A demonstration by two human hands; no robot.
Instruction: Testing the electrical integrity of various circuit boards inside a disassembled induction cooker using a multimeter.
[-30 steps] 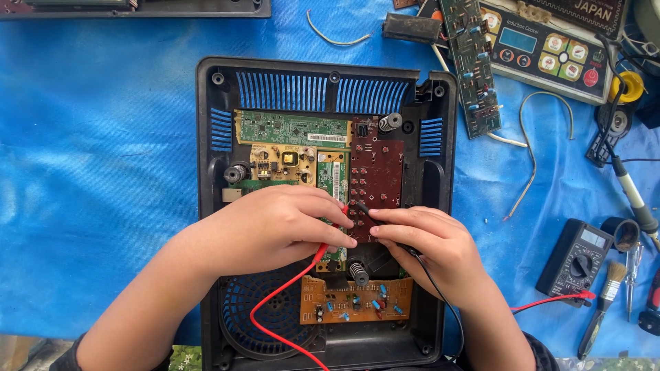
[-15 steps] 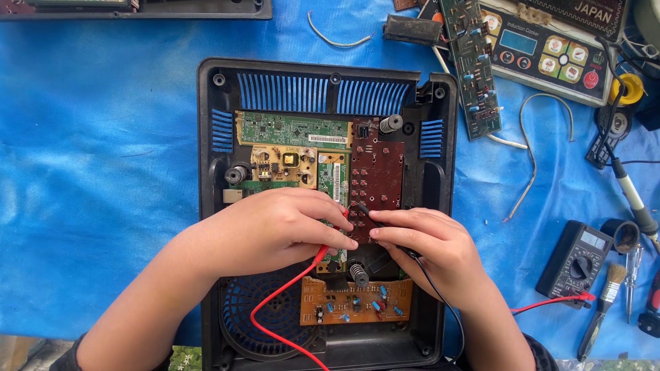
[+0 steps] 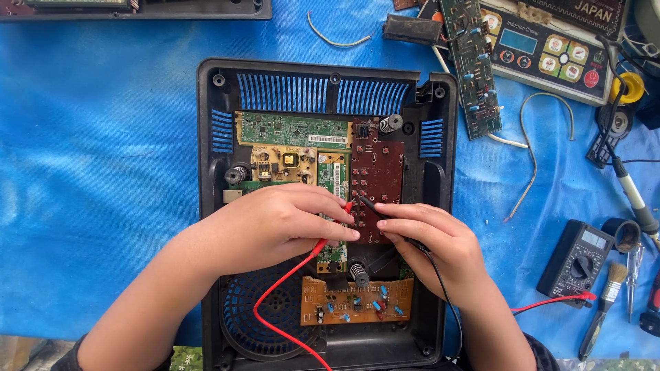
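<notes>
Blue tabletop cover (image 3: 96,172): it carried the opened black cooker housing (image 3: 206,172), which lay flat with its top already off and its boards exposed.
Left hand (image 3: 275,223): I held it curled, fingers pinching the red probe (image 3: 347,206), whose tip sat on the dark red board (image 3: 377,175).
Right hand (image 3: 436,240): I held it curled likewise, pinching the black probe (image 3: 368,205), tip just beside the red one on the same board.
Leads: the red lead (image 3: 275,295) looped down over the fan grille (image 3: 240,309); the black lead (image 3: 440,288) ran past my right wrist.
Multimeter (image 3: 576,257): it lay well apart to the right, beside a brush (image 3: 605,302); its reading was too small to tell.
Other boards: the green board (image 3: 292,130) and the tan board (image 3: 357,301) were untouched by either probe.
Progress, by my judgement: opening was done and probing of the red board was in hand; the remaining boards and closing up were left.
Control panel (image 3: 543,48): it lay detached at upper right.
</notes>
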